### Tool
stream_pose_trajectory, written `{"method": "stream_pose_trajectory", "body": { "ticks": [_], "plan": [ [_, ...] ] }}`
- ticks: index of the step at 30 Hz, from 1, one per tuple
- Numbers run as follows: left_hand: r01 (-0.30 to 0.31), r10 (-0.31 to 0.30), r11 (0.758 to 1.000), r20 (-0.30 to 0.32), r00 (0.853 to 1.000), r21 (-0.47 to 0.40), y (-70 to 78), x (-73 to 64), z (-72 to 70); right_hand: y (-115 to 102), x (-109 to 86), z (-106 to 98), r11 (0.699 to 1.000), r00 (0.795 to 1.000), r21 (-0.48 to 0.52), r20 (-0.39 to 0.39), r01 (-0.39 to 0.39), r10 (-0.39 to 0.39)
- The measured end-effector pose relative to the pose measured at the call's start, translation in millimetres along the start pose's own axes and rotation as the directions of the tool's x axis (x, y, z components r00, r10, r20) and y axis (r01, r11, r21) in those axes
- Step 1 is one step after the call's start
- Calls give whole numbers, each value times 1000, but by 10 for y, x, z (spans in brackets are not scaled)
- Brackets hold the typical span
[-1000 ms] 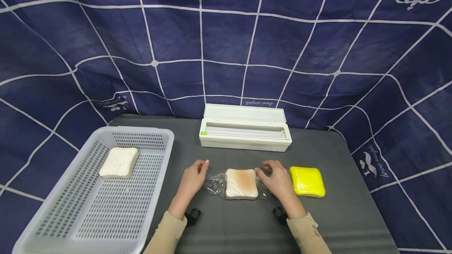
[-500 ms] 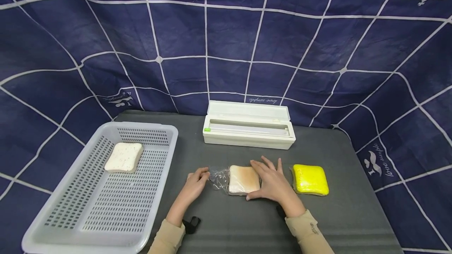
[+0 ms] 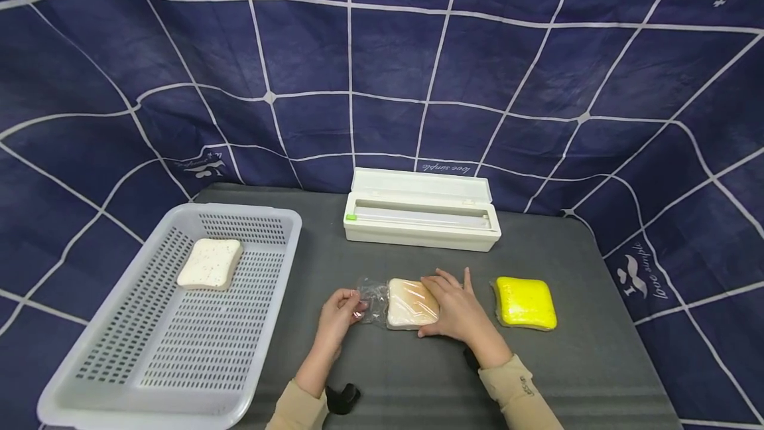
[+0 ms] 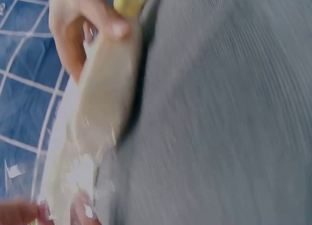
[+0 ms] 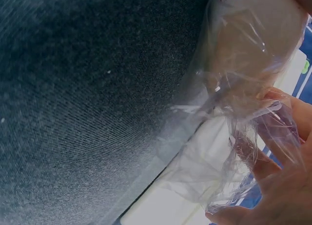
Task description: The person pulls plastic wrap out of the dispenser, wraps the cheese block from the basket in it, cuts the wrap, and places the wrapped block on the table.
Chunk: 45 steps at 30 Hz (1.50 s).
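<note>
A toast-coloured bread slice in clear plastic wrap lies on the grey table. My right hand grips its right side, thumb at the near edge and fingers over the far edge. At the slice's left, my left hand pinches the loose end of the plastic wrap. The right wrist view shows that film bunched and lifted around the left fingers. In the left wrist view the slice's side faces the camera, with the right thumb on it.
A yellow wrapped slice lies right of my right hand. Behind stands a white wrap dispenser with its lid raised. On the left, a grey perforated basket holds a white speckled slice. Blue checked cloth hangs around the table.
My right hand has moved left from the wrap's right end onto the slice. My left hand has come closer to the slice and now pinches the left end of the film.
</note>
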<state>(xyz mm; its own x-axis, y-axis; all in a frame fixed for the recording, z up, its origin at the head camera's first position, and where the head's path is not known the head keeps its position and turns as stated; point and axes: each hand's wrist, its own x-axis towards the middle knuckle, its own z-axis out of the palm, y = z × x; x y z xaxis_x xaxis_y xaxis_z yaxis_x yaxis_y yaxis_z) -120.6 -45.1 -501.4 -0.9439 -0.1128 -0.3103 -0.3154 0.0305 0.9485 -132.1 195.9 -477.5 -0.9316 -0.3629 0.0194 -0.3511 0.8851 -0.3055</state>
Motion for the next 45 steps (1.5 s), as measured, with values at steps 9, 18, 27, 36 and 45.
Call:
{"method": "stream_pose_trajectory", "body": {
  "ticks": [9, 18, 27, 36, 45],
  "plan": [
    [-33, 26, 992, -57, 998, -122, 187, -108, 221, 10, 7, 34, 1000, 1000, 8, -19, 5, -5],
    [-187, 189, 980, -18, 982, 62, 241, -274, 542, 16, 13, 67, 991, 999, 129, -8, -36, 37],
    [-384, 381, 850, 83, 921, 361, 93, -405, 818, 44, 8, 121, 982, 999, 186, -23, -34, 39],
    [-609, 616, 429, 277, 737, 667, -35, -484, 917, 57, -6, 134, 979, 999, 202, -39, -12, 20],
    [-590, 497, -53, 534, 684, 806, -28, -515, 915, 39, 9, 139, 972, 999, 234, -11, -36, 39]
  ]
}}
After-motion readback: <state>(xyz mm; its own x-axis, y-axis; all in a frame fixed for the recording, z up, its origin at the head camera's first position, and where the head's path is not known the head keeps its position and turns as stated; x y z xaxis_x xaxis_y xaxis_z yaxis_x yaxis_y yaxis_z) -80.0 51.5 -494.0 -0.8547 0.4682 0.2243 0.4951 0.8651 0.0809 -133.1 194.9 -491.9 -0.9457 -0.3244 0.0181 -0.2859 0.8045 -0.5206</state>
